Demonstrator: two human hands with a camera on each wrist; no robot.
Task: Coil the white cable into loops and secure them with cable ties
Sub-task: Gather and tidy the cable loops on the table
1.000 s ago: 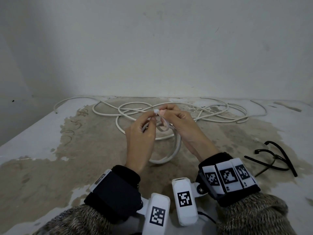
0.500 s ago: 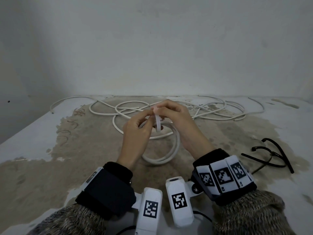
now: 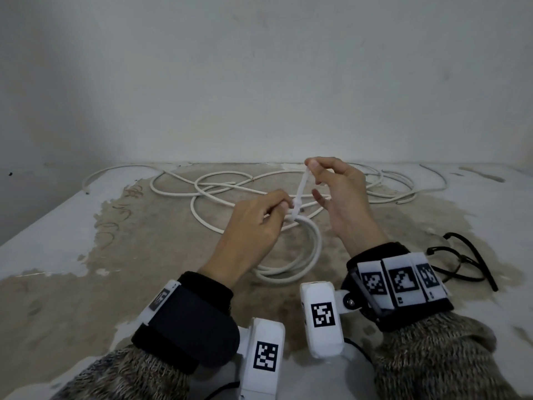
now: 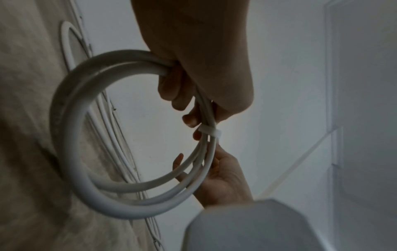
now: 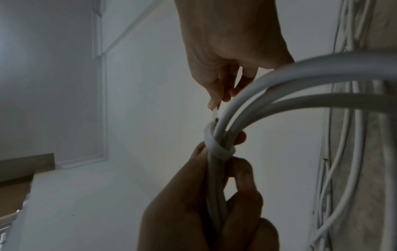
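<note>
A small coil of white cable (image 3: 314, 249) hangs from my left hand (image 3: 284, 204), which grips the bunched strands at the coil's top. A white cable tie (image 3: 301, 187) circles those strands just beyond my fingers. Its tail runs up to my right hand (image 3: 313, 168), which pinches it between thumb and forefinger above the coil. In the left wrist view the tie band (image 4: 209, 132) sits snug on the coil (image 4: 64, 127). The right wrist view shows the right hand (image 5: 217, 100) on the tail and the tie loop (image 5: 218, 149) above the left hand (image 5: 236, 178).
The rest of the white cable (image 3: 202, 194) sprawls in loose curves across the back of the worn table (image 3: 86, 284), near the wall. Several black cable ties (image 3: 467, 261) lie at the right. The table's left edge runs diagonally at the left.
My hands were together at the tie. The right hand has since risen up and to the right with the tail, and the tie loop has drawn in round the coil.
</note>
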